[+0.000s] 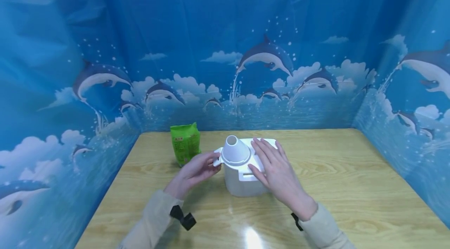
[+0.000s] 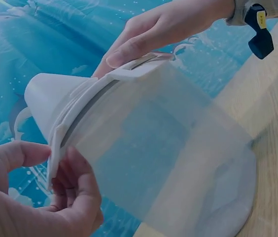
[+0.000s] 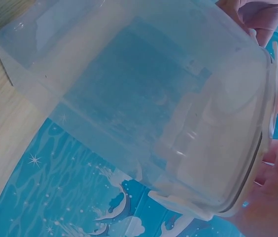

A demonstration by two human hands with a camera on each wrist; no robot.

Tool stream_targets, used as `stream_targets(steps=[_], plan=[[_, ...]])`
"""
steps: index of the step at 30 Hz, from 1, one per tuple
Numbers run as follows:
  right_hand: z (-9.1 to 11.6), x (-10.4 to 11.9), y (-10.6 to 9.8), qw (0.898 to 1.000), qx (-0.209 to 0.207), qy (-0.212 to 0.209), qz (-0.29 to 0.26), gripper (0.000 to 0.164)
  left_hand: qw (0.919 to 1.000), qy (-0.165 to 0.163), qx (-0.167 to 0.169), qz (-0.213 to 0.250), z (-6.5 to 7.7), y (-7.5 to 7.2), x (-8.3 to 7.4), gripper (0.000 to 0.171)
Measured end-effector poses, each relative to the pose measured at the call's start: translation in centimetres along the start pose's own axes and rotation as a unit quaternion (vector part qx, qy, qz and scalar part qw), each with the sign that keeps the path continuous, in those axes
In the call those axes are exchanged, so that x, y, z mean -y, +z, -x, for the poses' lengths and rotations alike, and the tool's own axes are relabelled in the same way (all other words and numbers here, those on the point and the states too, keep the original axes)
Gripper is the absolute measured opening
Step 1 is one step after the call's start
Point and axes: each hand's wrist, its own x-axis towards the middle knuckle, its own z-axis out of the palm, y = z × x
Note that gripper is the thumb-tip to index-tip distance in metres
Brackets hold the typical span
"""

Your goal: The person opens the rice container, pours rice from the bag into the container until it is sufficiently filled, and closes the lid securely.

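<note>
My left fingers [image 2: 83,173] pinch the side tab [image 1: 218,159] of the white lid [image 1: 256,160] capping the container [image 1: 240,185] on the counter [image 1: 337,171], my right fingers [image 1: 267,155] lying extended on top.

We honestly can't make out one word here: the green bag [image 1: 185,145], just beyond the grip of the left hand [image 1: 195,171], has rows of print on it, but they're way too small for us to read. We also spot a yellow label [image 2: 261,19] on the black wrist device [image 2: 260,43] behind the right hand [image 2: 161,32], and its tiny dark marks beat us too.
</note>
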Motion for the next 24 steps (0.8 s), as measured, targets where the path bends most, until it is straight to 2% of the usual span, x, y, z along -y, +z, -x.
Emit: stream_targets(steps=[3,6,9,12,15,18,21,24], plan=[[0.0,0.0,0.0,1.0,-0.001,-0.001,0.0,0.074,0.9993,0.014,0.001,-0.034,0.1,-0.2,0.0,0.014],[0.1,0.0,0.0,1.0,-0.003,-0.001,-0.001,0.073,0.9953,0.033,-0.009,-0.09,0.1,-0.3,-0.2,0.029],[0.0,0.0,0.0,1.0,-0.005,-0.002,-0.001,0.073,0.9877,0.053,-0.021,-0.145,0.2,0.0,-0.4,0.047],[0.0,0.0,0.0,1.0,-0.008,-0.003,0.001,0.074,0.9749,0.087,-0.033,-0.202,0.4,0.4,-0.7,0.052],[0.0,0.0,0.0,1.0,-0.009,-0.002,0.001,0.075,0.9537,0.132,-0.046,-0.266,0.6,0.9,-0.9,0.055],[0.0,0.1,0.0,1.0,-0.009,-0.003,0.001,0.075,0.9272,0.179,-0.06,-0.323,0.9,1.4,-0.9,0.056],[0.0,0.1,0.0,1.0,-0.01,-0.004,0.0,0.075,0.8979,0.229,-0.074,-0.369,1.2,2.0,-0.6,0.053],[0.1,0.0,0.0,1.0,-0.01,-0.005,0.001,0.075,0.862,0.28,-0.087,-0.414,1.4,2.5,0.1,0.052]])
